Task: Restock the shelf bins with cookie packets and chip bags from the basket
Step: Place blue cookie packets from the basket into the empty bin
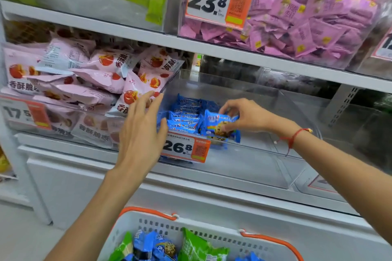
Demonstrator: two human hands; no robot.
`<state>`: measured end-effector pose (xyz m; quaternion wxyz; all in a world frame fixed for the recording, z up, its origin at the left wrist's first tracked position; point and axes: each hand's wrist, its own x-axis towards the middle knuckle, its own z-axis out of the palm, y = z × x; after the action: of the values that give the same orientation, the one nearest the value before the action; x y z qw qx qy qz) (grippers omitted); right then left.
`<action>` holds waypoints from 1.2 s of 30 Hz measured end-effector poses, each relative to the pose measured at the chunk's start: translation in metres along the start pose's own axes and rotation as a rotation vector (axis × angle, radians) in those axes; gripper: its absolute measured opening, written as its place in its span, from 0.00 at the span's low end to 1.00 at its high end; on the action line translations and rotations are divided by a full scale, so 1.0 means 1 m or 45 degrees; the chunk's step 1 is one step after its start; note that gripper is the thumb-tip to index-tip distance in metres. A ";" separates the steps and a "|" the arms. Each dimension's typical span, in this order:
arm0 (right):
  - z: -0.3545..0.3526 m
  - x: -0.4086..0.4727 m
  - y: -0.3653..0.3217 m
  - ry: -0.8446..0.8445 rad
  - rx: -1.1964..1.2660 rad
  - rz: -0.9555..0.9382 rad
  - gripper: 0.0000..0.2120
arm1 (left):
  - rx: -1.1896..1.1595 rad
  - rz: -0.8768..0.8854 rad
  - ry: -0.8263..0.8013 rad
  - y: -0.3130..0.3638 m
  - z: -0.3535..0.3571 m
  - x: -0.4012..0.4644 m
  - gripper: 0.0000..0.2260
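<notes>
Clear plastic bin [244, 154] | right hand [248, 115] fingers pinch glossy blue cookie packet [220, 128] | left hand [140, 131] fingers spread

My right hand [244, 115] held a cookie packet [220, 128] inside the clear bin [265, 154], just right of the stacked packets [186, 115] there. My left hand [141, 133] hovered at that bin's left front corner, before the neighbouring bin of bags [70, 78]. The basket [212, 231] sat below, nearest me.
</notes>
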<state>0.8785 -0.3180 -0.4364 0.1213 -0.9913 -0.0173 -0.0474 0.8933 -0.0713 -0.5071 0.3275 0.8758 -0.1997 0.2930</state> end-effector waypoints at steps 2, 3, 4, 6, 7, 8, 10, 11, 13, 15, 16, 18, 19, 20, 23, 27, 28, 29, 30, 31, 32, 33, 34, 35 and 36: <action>0.013 0.007 0.004 -0.128 -0.092 0.029 0.17 | -0.042 -0.019 -0.030 0.000 0.003 -0.002 0.24; 0.018 0.009 0.005 -0.140 -0.133 0.030 0.17 | -0.052 -0.029 -0.027 0.000 0.005 -0.003 0.24; 0.023 0.011 0.006 -0.134 -0.195 0.019 0.17 | -0.055 -0.039 -0.022 0.001 0.006 -0.003 0.24; 0.030 0.013 0.003 -0.103 -0.363 -0.033 0.16 | -0.067 -0.062 -0.023 0.001 0.006 -0.004 0.24; 0.032 0.014 0.000 -0.079 -0.423 -0.063 0.16 | -0.075 -0.070 -0.026 0.001 0.006 -0.004 0.24; 0.034 0.016 -0.002 -0.061 -0.434 -0.089 0.16 | -0.083 -0.073 -0.026 0.001 0.006 -0.005 0.24; 0.037 0.020 -0.006 -0.046 -0.360 -0.131 0.16 | -0.093 -0.076 -0.025 0.001 0.007 -0.006 0.25; 0.038 0.022 -0.008 -0.050 -0.328 -0.143 0.16 | -0.098 -0.077 -0.024 0.001 0.007 -0.006 0.25; 0.039 0.025 -0.011 -0.076 -0.295 -0.150 0.16 | -0.103 -0.079 -0.025 0.001 0.007 -0.007 0.25; 0.039 0.027 -0.013 -0.106 -0.281 -0.145 0.14 | -0.102 -0.076 -0.028 0.000 0.007 -0.006 0.24; 0.040 0.028 -0.013 -0.113 -0.281 -0.139 0.14 | -0.100 -0.072 -0.030 -0.001 0.007 -0.006 0.24; 0.042 0.027 -0.013 -0.092 -0.323 -0.118 0.13 | -0.100 -0.065 -0.035 -0.001 0.006 -0.006 0.24; 0.042 0.027 -0.013 -0.062 -0.353 -0.097 0.13 | -0.101 -0.065 -0.037 -0.001 0.006 -0.006 0.24; 0.043 0.026 -0.013 -0.036 -0.367 -0.071 0.14 | -0.101 -0.064 -0.037 -0.001 0.006 -0.006 0.24; 0.043 0.025 -0.014 -0.019 -0.305 -0.020 0.15 | -0.105 -0.052 -0.028 -0.001 0.005 -0.007 0.24; 0.042 0.029 -0.020 -0.030 -0.253 -0.029 0.16 | -0.115 -0.055 -0.011 0.000 0.006 -0.006 0.24; 0.042 0.029 -0.020 -0.041 -0.256 -0.044 0.16 | -0.120 -0.055 -0.005 0.000 0.007 -0.006 0.24; 0.043 0.029 -0.020 -0.053 -0.255 -0.057 0.16 | -0.126 -0.053 0.001 0.000 0.007 -0.006 0.24; 0.044 0.029 -0.019 -0.066 -0.245 -0.063 0.16 | -0.134 -0.050 0.004 -0.001 0.007 -0.006 0.23; 0.044 0.029 -0.019 -0.087 -0.229 -0.065 0.16 | -0.143 -0.050 0.005 -0.001 0.007 -0.007 0.23; 0.043 0.029 -0.017 -0.120 -0.216 -0.063 0.17 | -0.151 -0.050 0.004 -0.001 0.007 -0.007 0.24; 0.041 0.028 -0.017 -0.162 -0.203 -0.061 0.17 | -0.155 -0.049 0.000 -0.002 0.007 -0.007 0.24; 0.039 0.028 -0.015 -0.208 -0.178 -0.050 0.18 | -0.153 -0.047 -0.006 -0.002 0.007 -0.006 0.24; 0.037 0.027 -0.015 -0.250 -0.139 -0.038 0.18 | -0.145 -0.043 -0.014 -0.003 0.006 -0.006 0.24; 0.034 0.025 -0.013 -0.281 -0.090 -0.018 0.19 | -0.137 -0.036 -0.024 -0.003 0.006 -0.006 0.24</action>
<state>0.9063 -0.2961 -0.4640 0.0834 -0.9940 -0.0359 0.0606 0.8931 -0.0723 -0.5164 0.3763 0.8624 -0.2056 0.2691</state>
